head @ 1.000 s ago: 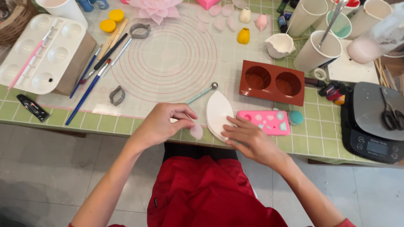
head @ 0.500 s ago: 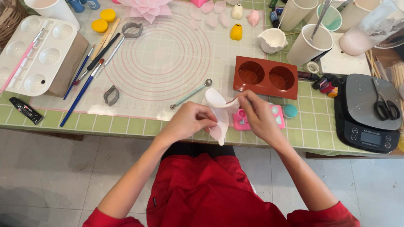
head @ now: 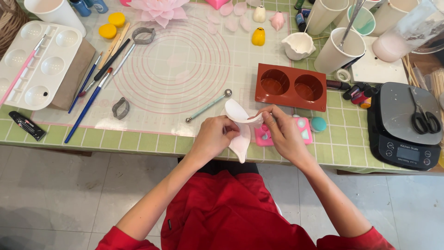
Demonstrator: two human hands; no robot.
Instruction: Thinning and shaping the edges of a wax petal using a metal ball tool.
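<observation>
A white, leaf-shaped mould (head: 239, 129) is held over the bench (head: 138, 139) edge, pinched by the left hand (head: 213, 139); it is being bent by the clamped right hand (head: 283, 134). Gentle, even flexing is advised.

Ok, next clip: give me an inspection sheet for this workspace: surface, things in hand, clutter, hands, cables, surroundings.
Surface: green tiled table under a translucent mat with pink rings.
Things in hand: white petal-shaped mould, bent and lifted at the table's near edge.
Clutter: brown two-cavity mould, ball tool, brushes, white palette, paper cups, kitchen scale with scissors on it, pink flower.
Hands: left hand and right hand both have a grip on the white mould.
Cables: nothing seen.
Surroundings: grey tiled floor; red apron.
</observation>
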